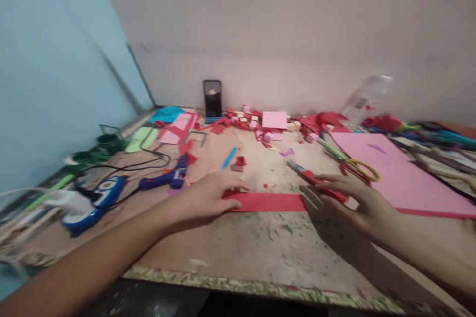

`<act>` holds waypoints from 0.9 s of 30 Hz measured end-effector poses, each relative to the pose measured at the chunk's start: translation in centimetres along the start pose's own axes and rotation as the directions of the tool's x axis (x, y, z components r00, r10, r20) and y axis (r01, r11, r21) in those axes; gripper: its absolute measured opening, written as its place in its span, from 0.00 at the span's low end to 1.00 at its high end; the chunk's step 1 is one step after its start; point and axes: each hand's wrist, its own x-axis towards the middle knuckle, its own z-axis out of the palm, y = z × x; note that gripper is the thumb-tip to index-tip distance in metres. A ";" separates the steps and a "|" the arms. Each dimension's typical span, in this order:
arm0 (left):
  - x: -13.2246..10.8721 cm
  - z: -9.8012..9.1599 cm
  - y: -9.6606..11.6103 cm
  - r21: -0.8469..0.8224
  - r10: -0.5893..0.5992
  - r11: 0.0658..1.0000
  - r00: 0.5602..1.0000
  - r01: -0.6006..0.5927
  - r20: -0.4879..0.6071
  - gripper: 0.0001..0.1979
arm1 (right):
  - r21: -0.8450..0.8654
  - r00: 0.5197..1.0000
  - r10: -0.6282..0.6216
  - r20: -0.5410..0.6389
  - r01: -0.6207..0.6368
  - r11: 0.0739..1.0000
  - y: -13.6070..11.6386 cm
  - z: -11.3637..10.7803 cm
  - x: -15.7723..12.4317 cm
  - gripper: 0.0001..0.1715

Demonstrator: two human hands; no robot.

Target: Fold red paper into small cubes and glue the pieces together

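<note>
A long red strip, of paper or thin foam, lies across the wooden table in front of me. The left end of it is between the thumb and fingers of my left hand. To the right, my right hand has its thumb and fingers closed about the red handles of a pair of scissors. The blades point away and to the left, just beyond the strip's right end. Small red pieces and a blue stick lie behind the strip.
Left stand a blue glue gun and a blue-and-white power strip with cables. A phone leans on the wall beside several small red and pink cubes. Pink sheets and yellow-handled scissors lie right.
</note>
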 end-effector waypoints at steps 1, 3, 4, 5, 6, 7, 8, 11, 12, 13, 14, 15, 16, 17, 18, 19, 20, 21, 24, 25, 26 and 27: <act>0.1 -0.2 0.0 0.062 0.012 0.998 1.000 -0.013 0.012 0.13 | -0.068 0.999 -0.039 0.009 0.039 0.997 0.2 -0.6 -0.2 0.18; 0.0 -0.5 0.4 0.139 0.032 0.990 0.998 -0.039 0.051 0.09 | -0.199 0.999 -0.036 0.010 0.037 0.979 1.1 -1.6 -0.8 0.20; -0.2 -0.6 0.7 0.138 0.026 0.990 0.997 -0.035 0.071 0.09 | -0.252 0.999 -0.007 0.031 0.015 0.968 1.7 -2.0 -1.3 0.20; -0.4 -0.8 1.2 0.118 0.016 0.993 0.995 -0.028 0.103 0.08 | -0.282 0.999 0.017 0.031 -0.008 0.959 2.3 -2.2 -1.7 0.21; -0.6 -0.9 1.6 0.073 0.004 0.997 0.989 -0.015 0.150 0.07 | -0.298 0.998 0.048 0.030 -0.037 0.954 2.8 -2.4 -2.0 0.23; -0.7 -1.0 1.9 0.006 -0.001 1.000 0.979 0.000 0.205 0.07 | -0.300 0.997 0.072 0.005 -0.068 0.951 3.3 -2.5 -2.3 0.24; -0.8 -1.0 2.0 -0.063 0.013 0.998 0.966 0.004 0.257 0.08 | -0.290 0.995 0.103 -0.010 -0.101 0.952 3.6 -2.4 -2.4 0.25; -0.5 -1.0 1.5 -0.146 0.160 0.981 0.953 -0.125 0.258 0.11 | -0.260 0.984 0.178 0.011 -0.169 0.951 3.9 -2.0 -1.8 0.28; -0.4 -0.9 1.1 -0.098 0.228 0.972 0.952 -0.211 0.206 0.14 | -0.260 0.984 0.180 0.017 -0.169 0.951 3.8 -1.8 -1.4 0.29; -0.2 -0.8 0.7 -0.025 0.280 0.960 0.946 -0.280 0.164 0.18 | -0.262 0.986 0.166 0.019 -0.155 0.953 3.8 -1.5 -0.9 0.29; 0.0 -0.5 0.2 0.037 0.316 0.944 0.933 -0.326 0.172 0.22 | -0.265 0.989 0.145 0.024 -0.134 0.955 3.7 -1.1 -0.4 0.30; 0.1 -0.3 -0.1 0.077 0.314 0.940 0.931 -0.332 0.184 0.26 | -0.270 0.992 0.121 0.022 -0.111 0.956 3.6 -0.8 0.1 0.30; 0.1 0.0 -0.3 0.113 0.297 0.938 0.930 -0.326 0.218 0.30 | -0.280 0.995 0.093 0.025 -0.082 0.956 3.5 -0.4 0.5 0.30; 0.1 0.3 -0.4 0.149 0.281 0.935 0.929 -0.322 0.243 0.33 | -0.298 0.997 0.069 0.031 -0.057 0.953 3.4 -0.1 0.9 0.28; 0.1 0.5 -0.3 0.178 0.277 0.929 0.929 -0.323 0.245 0.32 | -0.323 0.997 0.057 0.044 -0.040 0.946 3.2 0.1 1.3 0.26; 0.0 0.8 0.0 0.203 0.277 0.923 0.932 -0.326 0.235 0.28 | -0.348 0.997 0.058 0.058 -0.034 0.937 2.9 0.3 1.6 0.23; -0.1 1.0 0.3 0.224 0.280 0.918 0.936 -0.326 0.215 0.21 | -0.368 0.995 0.073 0.070 -0.042 0.929 2.5 0.3 1.9 0.21; -0.2 1.1 0.6 0.239 0.287 0.913 0.938 -0.329 0.193 0.17 | -0.377 0.992 0.099 0.076 -0.063 0.924 2.1 0.3 2.2 0.19; -0.3 1.6 1.3 0.249 0.312 0.907 0.938 -0.341 0.148 0.16 | -0.259 0.979 0.201 0.040 -0.185 0.948 0.6 -0.4 2.6 0.19; -0.2 1.7 1.3 0.243 0.315 0.910 0.941 -0.337 0.125 0.18 | -0.162 0.966 0.258 0.025 -0.251 0.954 0.1 -0.7 2.6 0.20; -0.1 1.9 1.2 0.236 0.311 0.916 0.945 -0.326 0.098 0.20 | -0.055 0.947 0.320 0.028 -0.319 0.946 -0.3 -0.9 2.5 0.20; 0.0 2.0 1.0 0.231 0.296 0.925 0.953 -0.303 0.067 0.22 | 0.044 0.923 0.380 0.053 -0.382 0.923 -0.6 -1.0 2.3 0.21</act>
